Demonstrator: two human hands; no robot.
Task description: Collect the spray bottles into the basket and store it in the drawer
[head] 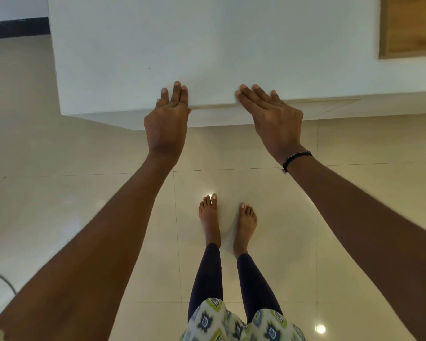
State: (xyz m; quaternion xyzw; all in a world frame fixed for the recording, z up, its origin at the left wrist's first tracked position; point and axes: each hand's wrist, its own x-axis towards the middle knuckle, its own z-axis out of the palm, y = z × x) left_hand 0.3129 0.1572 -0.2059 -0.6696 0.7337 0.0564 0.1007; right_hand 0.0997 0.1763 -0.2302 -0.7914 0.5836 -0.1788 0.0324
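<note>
Head view: I see both hands flat, fingers spread, holding nothing. The left hand (166, 119) and right hand (271, 114) press on the front edge of what may be the white drawer (212, 105) under the tabletop (158, 45); bottles and basket are out of sight.

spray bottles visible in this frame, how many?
0. Only the white cabinet top, with the left hand and right hand flat at its front edge. Bottles may be hidden inside the drawer.
</note>
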